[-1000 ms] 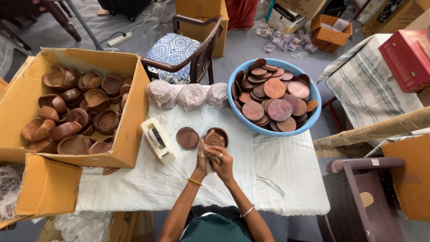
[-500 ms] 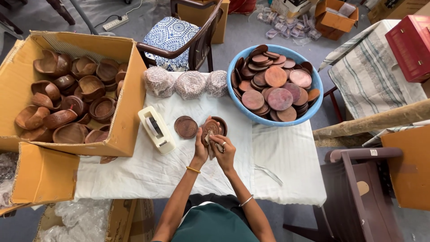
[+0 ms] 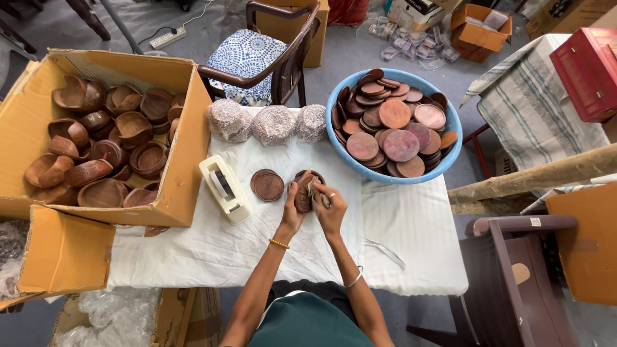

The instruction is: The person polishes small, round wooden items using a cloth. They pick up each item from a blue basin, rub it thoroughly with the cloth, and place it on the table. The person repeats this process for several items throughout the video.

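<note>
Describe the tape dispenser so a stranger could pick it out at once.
Start at the big open cardboard box of wooden bowls on the left of the white-clothed table. Just off its right-hand wall lies the tape dispenser, with the stack of round wooden lids on its other side. It is the only cream plastic, wedge-shaped thing there; everything near it is brown, round wood.

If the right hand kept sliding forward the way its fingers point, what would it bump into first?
Probably the brown wooden disc held between the right hand and left hand; it is already touching it. Depth beyond is unclear.
</note>
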